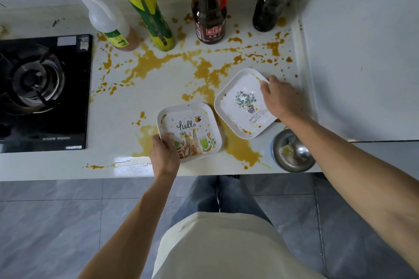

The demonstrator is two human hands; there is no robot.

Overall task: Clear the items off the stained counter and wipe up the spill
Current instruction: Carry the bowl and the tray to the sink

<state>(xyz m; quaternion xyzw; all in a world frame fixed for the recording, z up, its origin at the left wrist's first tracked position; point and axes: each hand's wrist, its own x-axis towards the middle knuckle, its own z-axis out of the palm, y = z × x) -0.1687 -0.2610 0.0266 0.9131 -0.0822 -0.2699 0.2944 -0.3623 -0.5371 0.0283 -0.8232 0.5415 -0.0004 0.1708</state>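
I am looking down at two square plates sitting on the tabletop (127,106) in the middle of the yellow spill (158,63). My left hand (164,154) is gripping the near left corner of the rabbit plate (189,131), thumb lying on its rim and fingers curling under the edge. My right hand (280,97) is pinching the far right rim of the plant plate (240,102), which is lying rotated just beside the rabbit plate, their corners close together; I cannot tell whether they are touching. Both plates are carrying small yellow smears along their rims. The spill is spreading in blotches and streaks from behind the plates toward the wall, with a large puddle pooling between the plates and the front edge. A steel bowl (292,152) is sitting at the front right corner, just under my right forearm, holding a yellowish residue. Along the back, four bottles are standing in the splatter: a red-capped bottle (106,20), a green bottle (152,13), a soy bottle (209,7) with a red label, and a dark bottle (271,0) near the right wall. A black stove (43,93) is occupying the left side of the tabletop.
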